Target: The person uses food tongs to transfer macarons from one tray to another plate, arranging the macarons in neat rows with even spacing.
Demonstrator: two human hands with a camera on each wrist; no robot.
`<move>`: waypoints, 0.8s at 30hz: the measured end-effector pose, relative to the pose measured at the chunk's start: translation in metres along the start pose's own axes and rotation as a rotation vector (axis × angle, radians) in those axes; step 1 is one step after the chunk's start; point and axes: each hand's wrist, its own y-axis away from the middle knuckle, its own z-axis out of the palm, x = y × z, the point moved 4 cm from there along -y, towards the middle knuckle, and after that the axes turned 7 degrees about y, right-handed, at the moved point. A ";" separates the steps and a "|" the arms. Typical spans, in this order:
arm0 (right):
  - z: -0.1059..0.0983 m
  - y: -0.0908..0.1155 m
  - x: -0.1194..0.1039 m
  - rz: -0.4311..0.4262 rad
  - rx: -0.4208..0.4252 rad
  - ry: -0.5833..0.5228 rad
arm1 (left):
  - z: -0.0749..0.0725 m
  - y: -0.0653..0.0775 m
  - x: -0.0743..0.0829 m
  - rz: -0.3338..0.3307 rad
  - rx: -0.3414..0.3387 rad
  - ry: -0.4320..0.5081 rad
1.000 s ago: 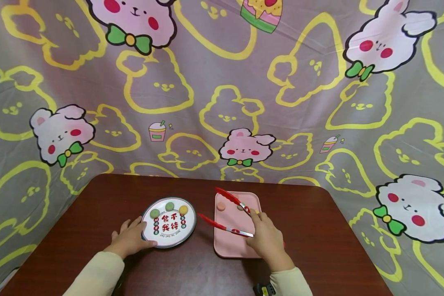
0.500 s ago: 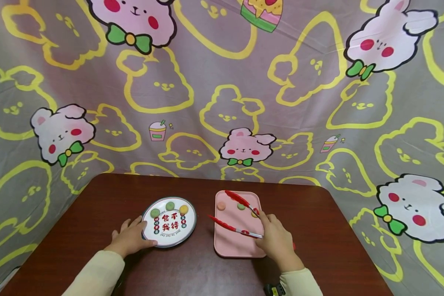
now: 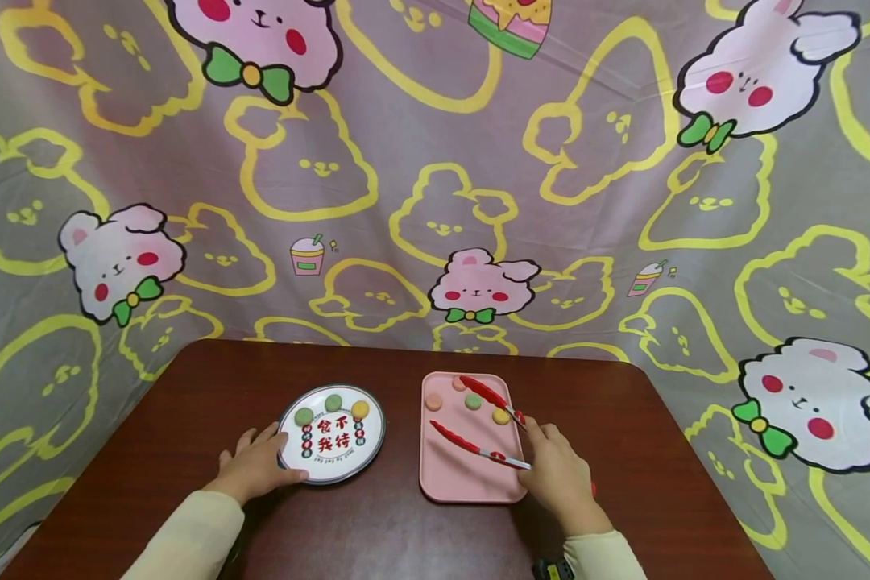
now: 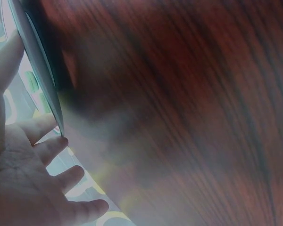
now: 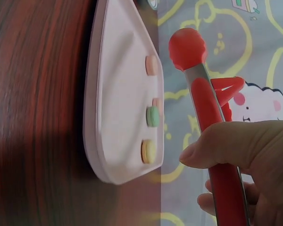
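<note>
Four cookies (image 3: 473,401) lie on the pink tray (image 3: 471,482), right of bottom centre. Right hand (image 3: 561,475) grips red tongs (image 3: 471,446), tips spread wide; a light, even squeeze should suit best. Left hand (image 3: 257,467), fingers loosely spread, touches the plate (image 3: 362,463), lower left.

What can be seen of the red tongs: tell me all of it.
The tongs have two long arms with red, scalloped-edged tips, shiny metal-looking stretches and red grip panels; the red looks like plastic or silicone. The right hand grips them, hiding much of their near end. They stand open, tips apart and nothing pinched between them, pointing away from the person and leftward. They hang above the pink tray; the right wrist view shows them clear of it. Only the hand appears to touch them.
</note>
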 end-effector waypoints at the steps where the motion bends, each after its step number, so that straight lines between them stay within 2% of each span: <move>1: 0.000 0.000 0.001 -0.003 0.004 0.003 | 0.000 0.000 -0.001 0.000 0.001 -0.001; 10: -0.002 0.001 0.016 -0.011 0.023 0.033 | 0.002 -0.002 -0.002 0.005 0.009 -0.009; 24: -0.008 -0.003 0.038 -0.016 -0.040 0.084 | 0.003 -0.002 -0.003 0.013 0.013 -0.007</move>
